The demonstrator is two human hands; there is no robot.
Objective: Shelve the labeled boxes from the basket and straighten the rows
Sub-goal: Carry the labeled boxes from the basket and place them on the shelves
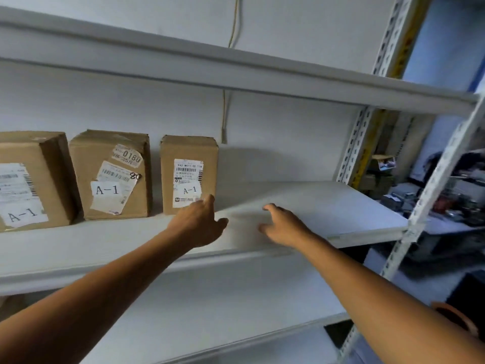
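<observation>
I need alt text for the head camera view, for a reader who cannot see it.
Two bare hands reach over a white shelf: the left hand is at the lower corner of the rightmost box, the right hand hovers open beside it. Three cardboard boxes labeled A-1 stand in a row on the shelf's left part.

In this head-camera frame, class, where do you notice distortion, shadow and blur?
Head view: the wide lens bows the shelf edge and tilts the upright post; a soft shadow lies beside the right-most box; the clutter at far right is blurred.
</observation>
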